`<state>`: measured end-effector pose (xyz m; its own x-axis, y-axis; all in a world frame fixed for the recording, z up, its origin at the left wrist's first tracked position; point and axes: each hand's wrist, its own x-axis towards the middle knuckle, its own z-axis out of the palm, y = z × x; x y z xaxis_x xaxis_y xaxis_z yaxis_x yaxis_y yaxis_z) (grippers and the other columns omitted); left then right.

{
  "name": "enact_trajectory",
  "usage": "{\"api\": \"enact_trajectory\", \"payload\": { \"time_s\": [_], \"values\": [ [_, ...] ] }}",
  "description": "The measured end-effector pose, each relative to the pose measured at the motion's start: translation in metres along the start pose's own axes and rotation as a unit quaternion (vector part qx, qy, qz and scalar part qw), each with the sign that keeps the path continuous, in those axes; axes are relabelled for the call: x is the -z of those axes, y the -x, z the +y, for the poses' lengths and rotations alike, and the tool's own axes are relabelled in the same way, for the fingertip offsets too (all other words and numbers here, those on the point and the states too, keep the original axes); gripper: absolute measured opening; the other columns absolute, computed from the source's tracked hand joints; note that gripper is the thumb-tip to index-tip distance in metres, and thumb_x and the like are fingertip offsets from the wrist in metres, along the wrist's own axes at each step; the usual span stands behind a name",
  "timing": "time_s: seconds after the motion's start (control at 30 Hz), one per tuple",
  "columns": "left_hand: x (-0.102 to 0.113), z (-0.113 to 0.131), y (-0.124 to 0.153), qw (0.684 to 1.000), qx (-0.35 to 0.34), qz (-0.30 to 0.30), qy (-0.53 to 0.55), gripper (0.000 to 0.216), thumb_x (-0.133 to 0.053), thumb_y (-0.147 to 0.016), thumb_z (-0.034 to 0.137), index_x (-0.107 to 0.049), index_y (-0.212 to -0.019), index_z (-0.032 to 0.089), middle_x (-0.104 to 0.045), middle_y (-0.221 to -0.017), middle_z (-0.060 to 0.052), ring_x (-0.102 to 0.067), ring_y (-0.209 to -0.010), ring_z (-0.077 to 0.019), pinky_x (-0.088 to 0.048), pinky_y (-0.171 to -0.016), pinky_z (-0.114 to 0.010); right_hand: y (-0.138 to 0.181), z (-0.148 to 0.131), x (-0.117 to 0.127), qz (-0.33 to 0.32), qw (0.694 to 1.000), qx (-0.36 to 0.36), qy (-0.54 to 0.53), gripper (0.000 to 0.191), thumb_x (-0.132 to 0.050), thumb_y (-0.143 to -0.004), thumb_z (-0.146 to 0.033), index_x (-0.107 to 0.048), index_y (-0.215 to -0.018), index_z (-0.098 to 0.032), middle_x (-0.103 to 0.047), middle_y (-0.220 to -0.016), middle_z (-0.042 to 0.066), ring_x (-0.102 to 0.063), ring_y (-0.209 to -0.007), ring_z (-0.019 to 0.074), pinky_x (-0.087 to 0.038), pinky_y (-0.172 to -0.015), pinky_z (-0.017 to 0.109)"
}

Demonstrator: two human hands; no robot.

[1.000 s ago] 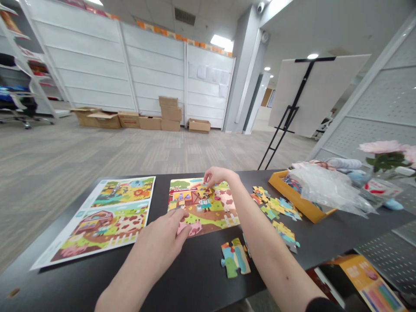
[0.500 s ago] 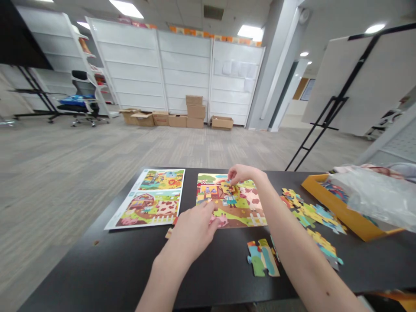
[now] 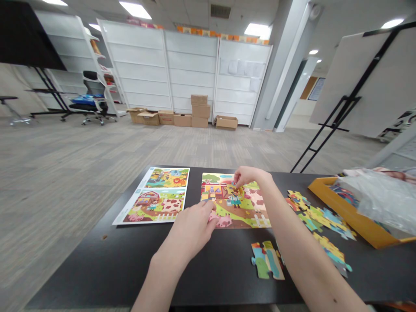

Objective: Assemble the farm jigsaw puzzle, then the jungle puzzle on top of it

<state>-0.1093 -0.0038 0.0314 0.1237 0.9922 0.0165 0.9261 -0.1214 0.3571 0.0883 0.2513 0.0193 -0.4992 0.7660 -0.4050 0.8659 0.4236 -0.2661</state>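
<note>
A nearly whole farm jigsaw (image 3: 242, 212) lies on the black table (image 3: 113, 264). My right hand (image 3: 248, 175) reaches over its far part, fingers pinched on a small piece at the puzzle's upper middle. My left hand (image 3: 191, 229) rests on the puzzle's near left corner, fingers curled with the tips pressing down by the pink pig. A printed reference sheet (image 3: 156, 195) with two pictures lies to the left of the puzzle.
Loose puzzle pieces (image 3: 316, 216) are scattered right of the jigsaw, and a joined clump (image 3: 267, 260) lies near the front edge. An orange box tray (image 3: 352, 216) with a clear plastic bag (image 3: 380, 197) stands at far right. An easel (image 3: 341, 112) stands behind the table.
The view has swung to the left, so the puzzle and sheet sit further right in the picture. Both hands stay on the puzzle, the left one shifting slightly along its near edge.
</note>
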Motion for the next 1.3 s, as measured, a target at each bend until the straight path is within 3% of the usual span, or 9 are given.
{"api": "enact_trajectory", "payload": {
  "time_s": [0.27, 0.47, 0.7, 0.8, 0.9, 1.13, 1.3],
  "values": [
    [0.002, -0.005, 0.001, 1.000, -0.004, -0.003, -0.001, 0.026, -0.045, -0.099, 0.028, -0.062, -0.117, 0.021, -0.071, -0.109, -0.010, -0.070, -0.102, -0.0268, -0.051, -0.088, -0.037, 0.000, -0.001, 0.000, 0.001, 1.000, -0.008, 0.006, 0.035, -0.087, -0.057, -0.038, -0.079, -0.087, -0.022, -0.076, -0.082, 0.001, -0.066, -0.076, 0.0181, -0.046, -0.062, 0.024],
    [0.003, -0.004, 0.000, 1.000, -0.001, -0.005, 0.000, 0.026, -0.046, -0.099, 0.030, -0.062, -0.117, 0.021, -0.071, -0.111, -0.010, -0.070, -0.103, -0.0280, -0.052, -0.085, -0.037, 0.007, -0.004, 0.002, -0.002, 1.000, -0.012, 0.006, 0.030, -0.084, -0.060, -0.034, -0.079, -0.086, -0.021, -0.075, -0.078, 0.002, -0.065, -0.071, 0.0177, -0.045, -0.058, 0.024],
    [0.004, -0.007, 0.002, 1.000, -0.002, 0.004, 0.004, 0.028, -0.048, -0.098, 0.030, -0.062, -0.119, 0.020, -0.071, -0.115, -0.010, -0.069, -0.104, -0.0280, -0.051, -0.084, -0.037, 0.012, -0.025, 0.003, 0.009, 0.998, 0.060, -0.001, 0.037, -0.082, -0.065, -0.033, -0.076, -0.100, -0.022, -0.076, -0.099, 0.003, -0.068, -0.082, 0.0186, -0.046, -0.062, 0.023],
    [0.005, -0.011, 0.003, 1.000, 0.008, 0.007, -0.001, 0.027, -0.048, -0.097, 0.029, -0.063, -0.118, 0.020, -0.071, -0.114, -0.010, -0.069, -0.104, -0.0274, -0.051, -0.083, -0.036, 0.011, -0.031, -0.001, -0.004, 0.999, 0.049, 0.022, 0.046, -0.084, -0.060, -0.030, -0.075, -0.104, -0.023, -0.076, -0.102, 0.003, -0.068, -0.083, 0.0198, -0.046, -0.062, 0.024],
    [0.011, -0.021, 0.004, 0.999, 0.029, 0.020, 0.007, 0.024, -0.051, -0.097, 0.030, -0.064, -0.114, 0.021, -0.073, -0.112, -0.008, -0.069, -0.103, -0.0256, -0.051, -0.083, -0.034, 0.013, -0.033, 0.001, -0.010, 0.998, 0.052, 0.027, 0.042, -0.084, -0.062, -0.030, -0.074, -0.103, -0.022, -0.075, -0.102, 0.003, -0.069, -0.083, 0.0199, -0.046, -0.061, 0.024],
    [0.031, -0.057, 0.016, 0.987, 0.141, 0.053, -0.058, 0.028, -0.043, -0.099, 0.025, -0.064, -0.117, 0.021, -0.074, -0.112, -0.011, -0.070, -0.104, -0.0267, -0.049, -0.082, -0.035, 0.042, -0.052, 0.027, 0.082, 0.990, 0.104, -0.053, 0.028, -0.078, -0.072, -0.024, -0.070, -0.098, -0.016, -0.075, -0.098, 0.007, -0.069, -0.085, 0.0193, -0.051, -0.066, 0.025],
    [0.025, -0.060, 0.025, 0.994, 0.100, -0.014, -0.039, 0.032, -0.064, -0.085, 0.034, -0.067, -0.112, 0.019, -0.072, -0.116, -0.012, -0.067, -0.110, -0.0288, -0.050, -0.089, -0.035, 0.073, -0.074, 0.035, 0.101, 0.988, 0.109, -0.045, 0.022, -0.076, -0.077, -0.025, -0.070, -0.097, -0.017, -0.075, -0.097, 0.007, -0.069, -0.083, 0.0193, -0.051, -0.066, 0.026]
  ]
}}
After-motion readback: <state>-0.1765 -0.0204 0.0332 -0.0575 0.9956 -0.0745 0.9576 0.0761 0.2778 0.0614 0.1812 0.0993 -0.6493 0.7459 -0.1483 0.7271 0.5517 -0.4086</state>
